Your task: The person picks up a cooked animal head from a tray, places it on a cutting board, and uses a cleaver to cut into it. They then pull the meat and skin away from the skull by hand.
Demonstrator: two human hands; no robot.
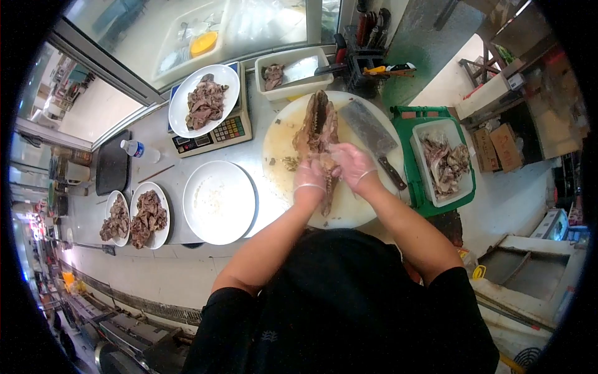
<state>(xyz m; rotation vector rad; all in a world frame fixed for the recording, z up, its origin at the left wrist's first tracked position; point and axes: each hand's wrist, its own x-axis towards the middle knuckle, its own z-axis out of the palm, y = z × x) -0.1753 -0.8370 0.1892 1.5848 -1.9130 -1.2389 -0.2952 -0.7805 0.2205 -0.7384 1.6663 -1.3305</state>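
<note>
On the round white cutting board (280,134) lies a long cooked animal jaw (306,132) with meat on it and a row of teeth showing. My left hand (310,177), in a clear plastic glove, grips its near left side. My right hand (352,164), gloved the same way, holds the meat and bone at its right, with the fingertips partly hidden. A cleaver (371,129) rests on the board right of the jaw, its dark handle toward me. Small scraps (289,163) lie left of the jaw.
A plate of sliced meat (207,103) sits on a scale (218,138). Nearer left are a white plate (219,229) and two meat plates (149,218). A tub (265,91) and knife rack (367,68) stand behind the board. Right is a green bin (408,159) holding a bone tray (443,198).
</note>
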